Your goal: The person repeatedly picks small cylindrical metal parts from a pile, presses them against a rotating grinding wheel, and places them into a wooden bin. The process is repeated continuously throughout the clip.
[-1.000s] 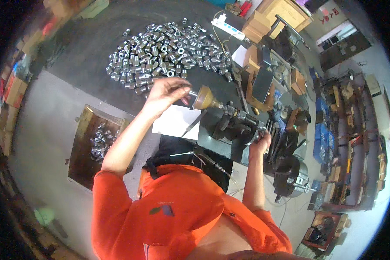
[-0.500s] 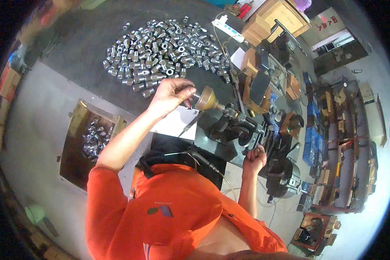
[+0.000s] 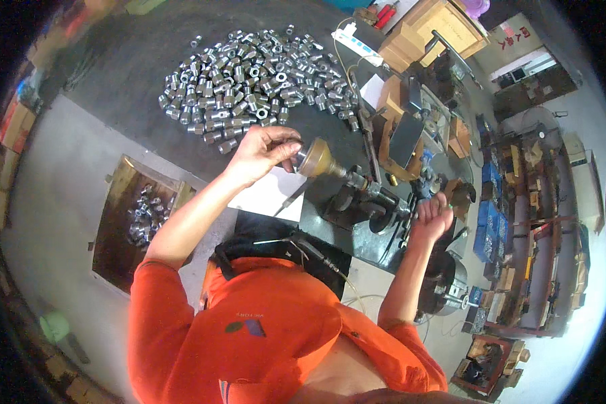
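My left hand is closed in a pinch on a small metal fitting, mostly hidden by the fingers, at the wide mouth of an amber cup-shaped guard. The guard's narrow end joins the spindle of a dark bench machine. My right hand is raised at the machine's right end, fingers curled. What they hold, if anything, is hidden. Beyond my left hand a large heap of hexagonal metal fittings lies on the dark workbench.
A wooden box holding more fittings stands at the left. White paper lies under my left wrist. An air gun with a hose lies near my waist. A power strip and cardboard boxes sit at the back; shelves stand right.
My right hand has moved up and to the right, away from its lower place beside the machine. My left hand stays at the guard's mouth, shifted slightly left.
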The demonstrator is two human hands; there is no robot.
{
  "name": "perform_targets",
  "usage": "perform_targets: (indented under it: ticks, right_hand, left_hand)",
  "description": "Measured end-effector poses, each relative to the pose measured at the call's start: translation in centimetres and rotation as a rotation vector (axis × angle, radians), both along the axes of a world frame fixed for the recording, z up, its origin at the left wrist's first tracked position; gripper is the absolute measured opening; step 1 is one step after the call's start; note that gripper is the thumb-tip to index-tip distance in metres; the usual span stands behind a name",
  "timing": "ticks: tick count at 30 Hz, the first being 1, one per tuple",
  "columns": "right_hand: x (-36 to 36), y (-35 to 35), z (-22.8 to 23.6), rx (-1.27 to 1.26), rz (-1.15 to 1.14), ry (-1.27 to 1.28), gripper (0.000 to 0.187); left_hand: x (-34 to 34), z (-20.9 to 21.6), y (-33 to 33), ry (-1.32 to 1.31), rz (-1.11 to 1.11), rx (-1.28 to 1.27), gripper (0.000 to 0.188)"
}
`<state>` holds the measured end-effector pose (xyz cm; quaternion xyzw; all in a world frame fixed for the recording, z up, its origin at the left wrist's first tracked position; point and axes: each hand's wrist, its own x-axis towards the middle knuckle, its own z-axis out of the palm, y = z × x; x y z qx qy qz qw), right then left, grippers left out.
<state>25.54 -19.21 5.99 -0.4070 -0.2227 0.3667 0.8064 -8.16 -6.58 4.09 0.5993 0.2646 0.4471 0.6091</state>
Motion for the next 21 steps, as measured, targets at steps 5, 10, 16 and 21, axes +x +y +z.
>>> perform_targets:
  ticks: [5,10,16,21]
  right_hand:
    - [2.7,3.7,-6.6,-0.144,-0.126,-0.058,0.023]
    - [0.1,-0.1,-10.5,-0.356,-0.221,0.036,0.02]
    - [-2.3,-6.1,-8.2,-0.172,-0.094,0.215,0.02]
    - [-3.1,-7.2,-4.4,-0.095,-0.017,0.096,0.022]
  left_hand:
    - [0.5,0.0,-0.1,-0.005,0.017,0.026,0.017]
    - [0.5,-0.1,-0.1,0.004,-0.012,0.008,0.021]
    - [0.7,0.1,-0.1,0.055,0.001,0.026,0.026]
    - [0.7,-0.3,-0.2,0.012,-0.025,0.012,0.03]
